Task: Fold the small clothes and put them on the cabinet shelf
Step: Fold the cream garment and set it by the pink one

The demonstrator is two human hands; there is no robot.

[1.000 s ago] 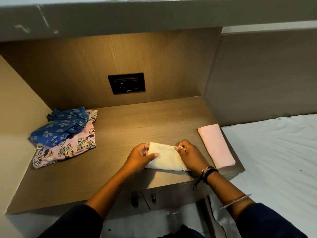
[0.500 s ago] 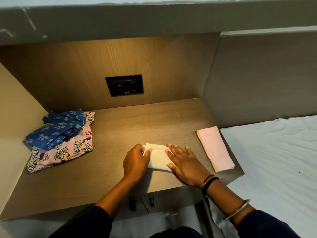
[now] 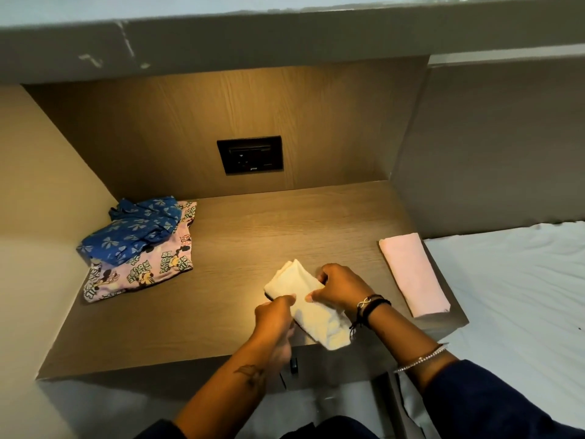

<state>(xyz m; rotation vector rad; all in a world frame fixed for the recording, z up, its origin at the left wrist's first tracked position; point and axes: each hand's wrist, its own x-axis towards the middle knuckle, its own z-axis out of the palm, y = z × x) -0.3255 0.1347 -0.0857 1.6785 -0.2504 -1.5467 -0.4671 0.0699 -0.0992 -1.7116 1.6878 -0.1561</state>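
Navy sleeves (image 3: 506,403), right-wrist bracelets (image 3: 371,307) (left-forearm tattoo (image 3: 250,373))

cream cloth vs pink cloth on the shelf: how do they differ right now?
Handling: the left hand and right hand grip the cream cloth; the pink cloth lies untouched.
Place: the cream cloth is mid-front, its near end past the shelf edge; the pink cloth lies by the right edge.
Shape: the pink cloth is a flat neat rectangle; the cream cloth is angled, layers showing.
Both are folded, plain, pale.
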